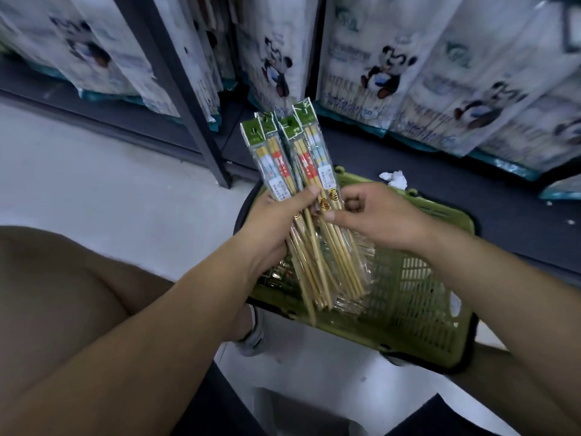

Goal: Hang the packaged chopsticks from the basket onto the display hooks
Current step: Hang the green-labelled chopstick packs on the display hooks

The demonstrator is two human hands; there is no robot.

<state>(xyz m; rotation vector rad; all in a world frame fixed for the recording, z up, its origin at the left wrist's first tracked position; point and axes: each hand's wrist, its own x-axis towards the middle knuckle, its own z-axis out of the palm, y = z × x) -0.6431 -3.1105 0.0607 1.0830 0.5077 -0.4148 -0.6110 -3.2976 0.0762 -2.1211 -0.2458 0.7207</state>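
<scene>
While two hands (270, 228) (377, 218) hold, four chopstick packs (283, 158)

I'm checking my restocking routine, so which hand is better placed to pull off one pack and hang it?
Right, probably. The left hand grips the whole fan of clear-wrapped bamboo chopstick packs above the green plastic basket, while the right hand only pinches the packs on its side.

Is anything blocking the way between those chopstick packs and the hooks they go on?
Cannot tell: no hooks show. The left hand grips the chopstick packs above the green basket, the right hand pinches one; panda-printed bags stand behind them.
</scene>
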